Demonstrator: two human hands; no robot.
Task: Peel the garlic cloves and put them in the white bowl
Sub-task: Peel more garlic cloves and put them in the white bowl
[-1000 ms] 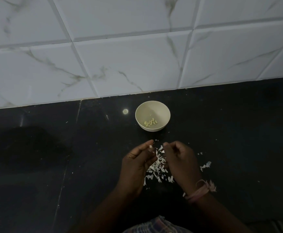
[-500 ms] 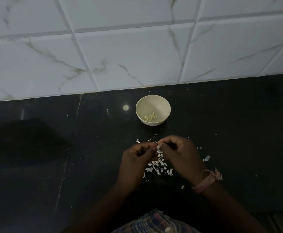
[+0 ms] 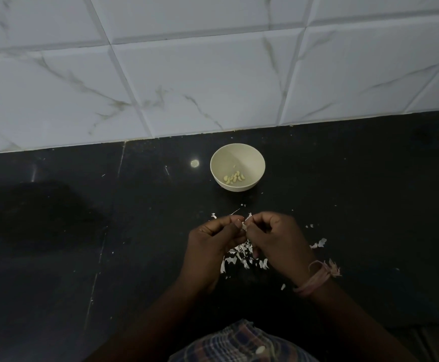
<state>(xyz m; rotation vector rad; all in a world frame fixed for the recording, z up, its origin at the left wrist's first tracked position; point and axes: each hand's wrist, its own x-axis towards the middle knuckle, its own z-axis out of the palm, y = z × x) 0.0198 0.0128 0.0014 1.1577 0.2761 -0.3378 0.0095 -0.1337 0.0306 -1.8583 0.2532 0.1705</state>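
From the head view, we are looking down at our left hand (image 3: 213,244) and right hand (image 3: 278,241) meeting above the dark counter (image 3: 56,257). Both are curled, their fingertips pinching one garlic clove (image 3: 244,225) between them, a pale scrap of skin sticking up from it. We are judging this to be the peeling step, mid-clove. The white bowl (image 3: 255,158) is sitting just beyond our hands, near the tiled wall (image 3: 213,74), and peeled cloves (image 3: 234,178) are lying together on its bottom. Loose skins (image 3: 242,257) are littering the counter under and around our hands. Next, we are expecting to need the last skin stripped, then a short forward reach to drop the clove over the rim. We are seeing no brand, label or writing anywhere.
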